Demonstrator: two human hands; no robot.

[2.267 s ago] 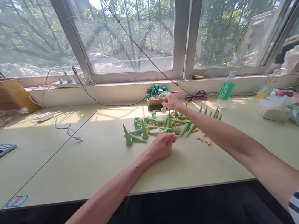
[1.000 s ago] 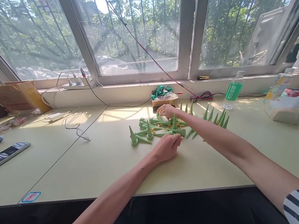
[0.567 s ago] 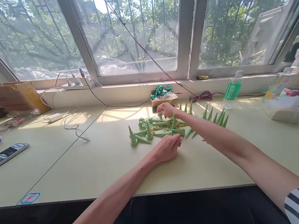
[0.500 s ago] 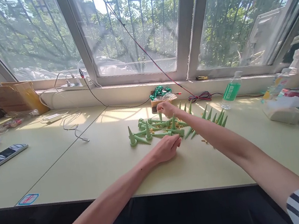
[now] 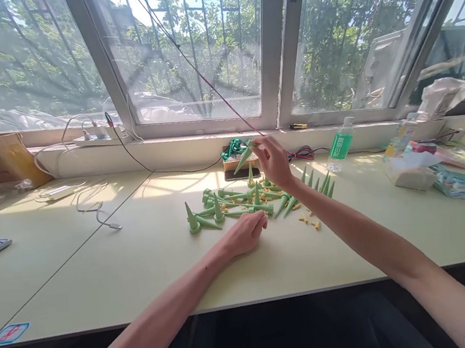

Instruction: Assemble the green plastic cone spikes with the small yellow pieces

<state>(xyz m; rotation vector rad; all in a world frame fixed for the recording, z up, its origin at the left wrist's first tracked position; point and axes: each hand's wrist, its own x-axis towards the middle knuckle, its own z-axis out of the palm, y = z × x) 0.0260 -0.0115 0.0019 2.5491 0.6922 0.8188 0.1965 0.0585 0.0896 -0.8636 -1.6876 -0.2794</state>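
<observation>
Raised above the far side of the pile, my right hand (image 5: 274,161) is closed round the wide end of a green plastic spike (image 5: 242,159), whose point slants down to the left. My left hand (image 5: 246,233) rests on the table at the near edge of the pile, fingers curled together; what they hold, if anything, is hidden. Close by it lies a green spike with a ribbed cap (image 5: 264,209). Several more green spikes stand or lie around, one upright (image 5: 192,219) at the left end. Small yellow plastic pieces (image 5: 316,225) are scattered among them and to the right.
Behind the pile are a dark phone (image 5: 233,175) and a box with green cord (image 5: 235,150). A bottle with a green label (image 5: 341,145) stands at right, near tissues (image 5: 413,173). A white cable (image 5: 98,211) lies left; a window sill (image 5: 174,142) runs along the back.
My right hand has lifted from the pile and moved a little right, bringing a green spike up with it. My left hand stays beside the pile. The view has turned slightly right.
</observation>
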